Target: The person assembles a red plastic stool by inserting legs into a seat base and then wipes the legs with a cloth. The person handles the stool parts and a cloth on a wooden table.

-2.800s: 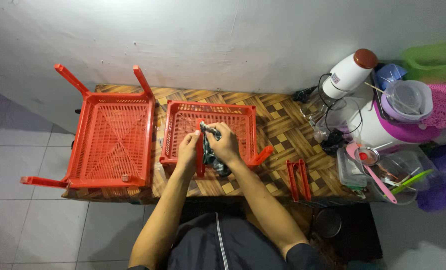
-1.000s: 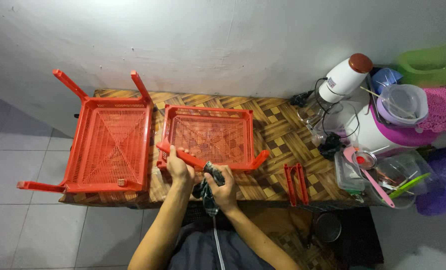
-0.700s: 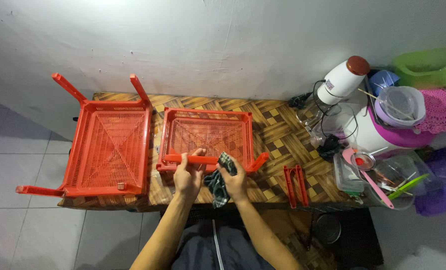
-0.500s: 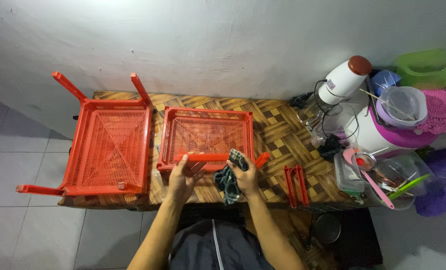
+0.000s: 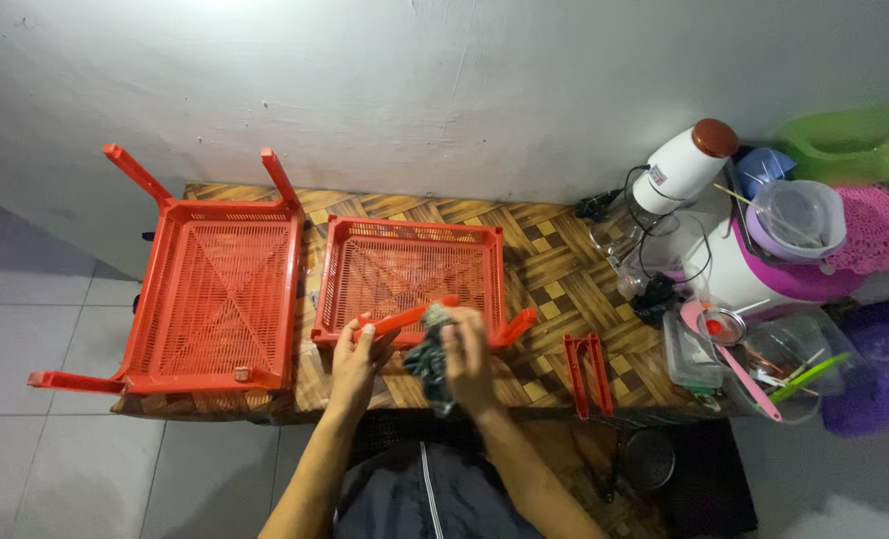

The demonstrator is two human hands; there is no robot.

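Both hands raised since before — left hand (image 5: 353,351) grips red leg (image 5: 405,319), right hand (image 5: 467,351) apparently clutches dark cloth (image 5: 431,361).

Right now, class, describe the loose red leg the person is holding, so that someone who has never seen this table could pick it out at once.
Start at the wooden table against the wall, then find the smaller red tray near its middle. Along that tray's near edge, the left hand holds a red leg that the right hand rubs with a dark cloth. Unlike the pair of legs lying to the right, it is lifted and held.
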